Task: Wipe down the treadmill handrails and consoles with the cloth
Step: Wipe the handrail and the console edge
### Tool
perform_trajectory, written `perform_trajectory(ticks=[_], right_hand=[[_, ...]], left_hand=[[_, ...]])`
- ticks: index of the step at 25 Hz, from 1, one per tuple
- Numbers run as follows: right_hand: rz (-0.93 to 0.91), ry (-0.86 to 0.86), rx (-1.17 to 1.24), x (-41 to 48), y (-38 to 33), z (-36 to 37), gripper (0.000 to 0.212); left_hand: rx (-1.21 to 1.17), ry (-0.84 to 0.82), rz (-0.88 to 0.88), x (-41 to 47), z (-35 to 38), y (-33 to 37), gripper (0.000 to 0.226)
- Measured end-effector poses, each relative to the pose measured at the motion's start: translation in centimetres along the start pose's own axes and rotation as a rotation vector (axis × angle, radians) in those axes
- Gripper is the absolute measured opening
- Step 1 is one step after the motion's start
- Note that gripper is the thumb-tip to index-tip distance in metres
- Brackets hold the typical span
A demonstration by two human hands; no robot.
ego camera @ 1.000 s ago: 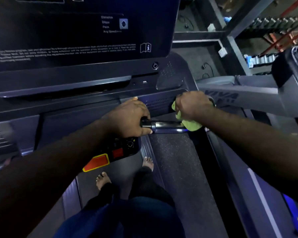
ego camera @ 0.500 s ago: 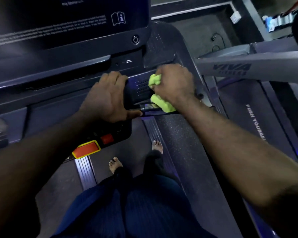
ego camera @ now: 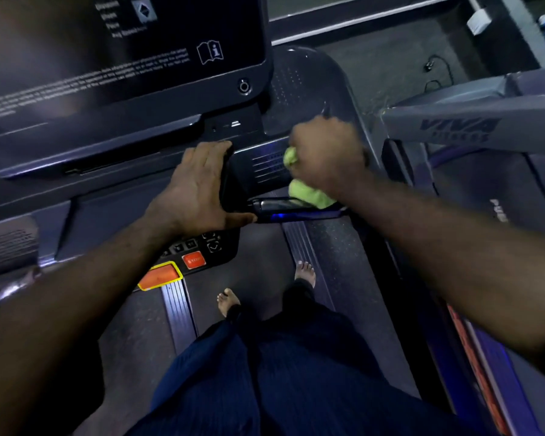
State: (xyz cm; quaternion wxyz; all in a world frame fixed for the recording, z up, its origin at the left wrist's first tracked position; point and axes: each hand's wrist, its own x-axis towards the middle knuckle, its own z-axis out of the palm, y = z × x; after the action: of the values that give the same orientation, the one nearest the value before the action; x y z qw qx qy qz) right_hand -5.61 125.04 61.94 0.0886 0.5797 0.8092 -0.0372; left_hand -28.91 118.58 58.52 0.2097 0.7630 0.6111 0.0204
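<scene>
Lays the left hand (ego camera: 195,190) flat on the console (ego camera: 123,143) edge, fingers (ego camera: 213,155) straight and together, thumb out toward the handrail (ego camera: 283,209). Clamps the right hand (ego camera: 328,155) round the green cloth (ego camera: 309,193), pressing it on the vented console face just above the handrail. Has released the handrail gripped a second ago and lifted the cloth from rail to console. Stands barefoot on the dark belt (ego camera: 343,262), red stop button (ego camera: 193,260) below the left hand, second treadmill (ego camera: 453,127) at right.
</scene>
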Motion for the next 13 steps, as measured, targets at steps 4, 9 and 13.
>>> perform_trajectory(ticks=[4,9,13], right_hand=[[-0.205,-0.080,0.221,0.7,-6.6,0.6,0.022],[-0.110,-0.027,0.140,1.4,2.6,1.8,0.026],[-0.115,0.078,0.126,0.9,3.8,2.4,0.024]], left_hand=[[-0.103,0.024,-0.046,-0.3,-0.2,0.5,0.146],[-0.085,0.008,-0.054,-0.4,-0.4,0.5,0.146],[-0.091,0.022,-0.038,-0.6,-0.6,0.5,0.146]])
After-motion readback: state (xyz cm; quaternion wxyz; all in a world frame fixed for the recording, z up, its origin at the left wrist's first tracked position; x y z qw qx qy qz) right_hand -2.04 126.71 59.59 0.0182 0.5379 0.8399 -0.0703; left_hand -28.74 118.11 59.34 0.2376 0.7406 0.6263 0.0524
